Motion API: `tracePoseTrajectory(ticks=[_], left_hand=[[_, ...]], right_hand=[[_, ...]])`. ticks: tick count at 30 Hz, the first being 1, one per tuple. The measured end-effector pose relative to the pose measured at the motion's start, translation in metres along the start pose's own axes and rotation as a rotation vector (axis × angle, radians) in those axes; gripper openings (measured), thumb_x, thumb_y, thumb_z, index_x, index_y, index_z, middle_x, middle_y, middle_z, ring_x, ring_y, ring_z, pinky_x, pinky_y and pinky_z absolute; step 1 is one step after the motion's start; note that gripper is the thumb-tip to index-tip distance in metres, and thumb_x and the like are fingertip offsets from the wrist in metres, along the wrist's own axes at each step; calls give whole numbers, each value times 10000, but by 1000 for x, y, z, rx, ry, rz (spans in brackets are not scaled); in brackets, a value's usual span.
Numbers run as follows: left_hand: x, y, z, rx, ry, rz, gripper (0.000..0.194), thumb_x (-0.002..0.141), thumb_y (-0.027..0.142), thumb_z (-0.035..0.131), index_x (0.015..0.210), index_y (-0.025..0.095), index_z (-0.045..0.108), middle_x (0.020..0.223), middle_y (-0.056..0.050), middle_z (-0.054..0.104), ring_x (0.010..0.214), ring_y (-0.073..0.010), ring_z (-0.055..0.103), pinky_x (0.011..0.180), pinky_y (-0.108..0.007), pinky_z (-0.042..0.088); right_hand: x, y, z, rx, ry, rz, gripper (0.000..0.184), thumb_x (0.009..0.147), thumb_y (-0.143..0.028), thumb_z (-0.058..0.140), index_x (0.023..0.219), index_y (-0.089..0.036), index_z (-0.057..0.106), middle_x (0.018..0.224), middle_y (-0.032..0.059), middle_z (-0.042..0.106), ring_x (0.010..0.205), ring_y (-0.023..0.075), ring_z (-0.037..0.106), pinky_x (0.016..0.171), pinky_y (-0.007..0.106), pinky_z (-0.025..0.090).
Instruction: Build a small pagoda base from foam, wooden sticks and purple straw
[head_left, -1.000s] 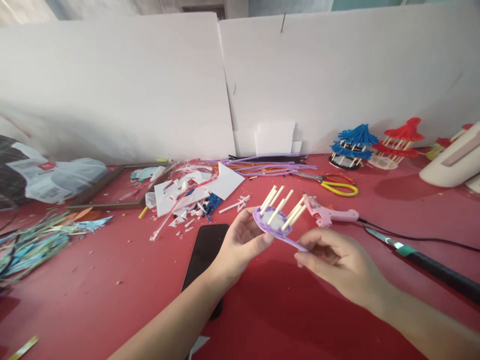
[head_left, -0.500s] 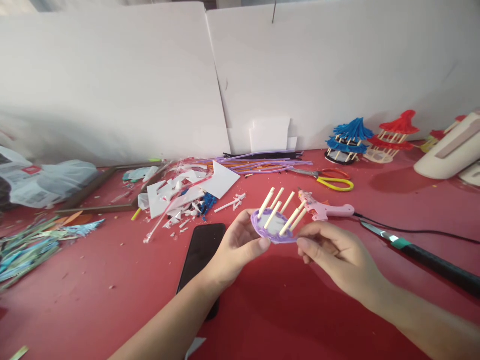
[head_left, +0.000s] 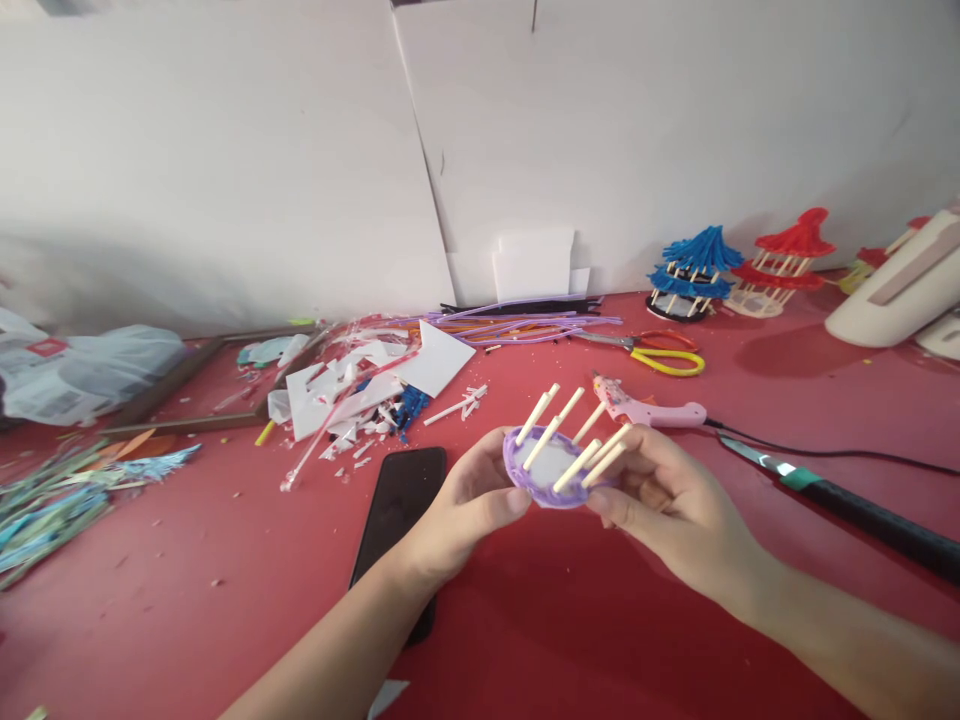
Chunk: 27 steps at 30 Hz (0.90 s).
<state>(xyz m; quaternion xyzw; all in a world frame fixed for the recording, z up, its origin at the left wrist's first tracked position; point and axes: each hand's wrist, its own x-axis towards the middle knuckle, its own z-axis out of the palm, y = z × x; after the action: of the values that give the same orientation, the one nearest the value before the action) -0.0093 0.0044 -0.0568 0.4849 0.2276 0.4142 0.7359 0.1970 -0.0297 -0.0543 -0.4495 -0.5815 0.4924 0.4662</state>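
Observation:
Between my hands, above the red table, is a small round base (head_left: 550, 466) with a purple pipe-cleaner rim and a pale centre. Several short wooden sticks (head_left: 541, 443) rise from it, leaning to the upper right. My left hand (head_left: 480, 500) pinches the left edge of the base, thumb in front and fingers behind. On the other side, my right hand (head_left: 660, 495) has its thumb at the lower right rim, its fingers curled behind by the sticks. A pink glue gun (head_left: 652, 411) lies just beyond my right hand.
A black phone (head_left: 397, 505) lies left of my hands. Scissors (head_left: 667, 355) and a green-and-black knife (head_left: 817, 490) are at the right. Behind stand a blue pagoda model (head_left: 694, 275) and a red one (head_left: 784, 265). Paper scraps (head_left: 360, 380) and purple pipe cleaners (head_left: 525, 325) lie farther back.
The base has tilted toward me, so its top shows more. My right hand has moved up against its right side, fingers now behind the sticks. The view has shifted slightly.

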Motion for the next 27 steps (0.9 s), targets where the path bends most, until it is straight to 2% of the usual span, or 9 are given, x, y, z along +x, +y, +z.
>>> tracePoseTrajectory(ticks=[4,14,18,21,27], left_hand=[[0,2,1,0,-27,-22,420,728,357,736,1096,176,647,1071,-115,701,1014,-301,640,922,-411,445],[2,7,7,-112,-103,-46,366,750,337,687,1071,161,672,1025,-118,713,1018,-314,648,926,-435,476],[2,6,7,-132,-112,-46,378,771,360,677,1089,154,669,988,-114,723,988,-299,663,927,-422,478],[1,5,5,-120,-111,-59,413,782,374,680,1132,157,652,1042,-124,712,1008,-301,657,934,-425,473],[0,2,5,-103,-100,-37,402,815,380,665,1163,183,625,1179,-130,657,1130,-323,595,973,-461,452]], right_hand=[[-2,1,0,20,-35,19,222,796,-334,719,910,-227,561,824,-12,642,716,107,616,633,222,516],[-2,-2,2,4,-14,-110,132,783,-287,725,856,-235,628,759,-21,652,676,115,638,624,229,551],[-1,-6,1,41,-44,-77,130,784,-290,718,892,-243,664,753,-18,675,637,113,651,601,227,566],[-1,-7,0,33,-78,-39,83,787,-311,713,845,-253,706,731,-14,705,645,132,676,616,242,583],[-2,-6,0,68,-23,-41,76,784,-305,719,854,-274,722,765,-13,733,672,148,700,626,256,598]])
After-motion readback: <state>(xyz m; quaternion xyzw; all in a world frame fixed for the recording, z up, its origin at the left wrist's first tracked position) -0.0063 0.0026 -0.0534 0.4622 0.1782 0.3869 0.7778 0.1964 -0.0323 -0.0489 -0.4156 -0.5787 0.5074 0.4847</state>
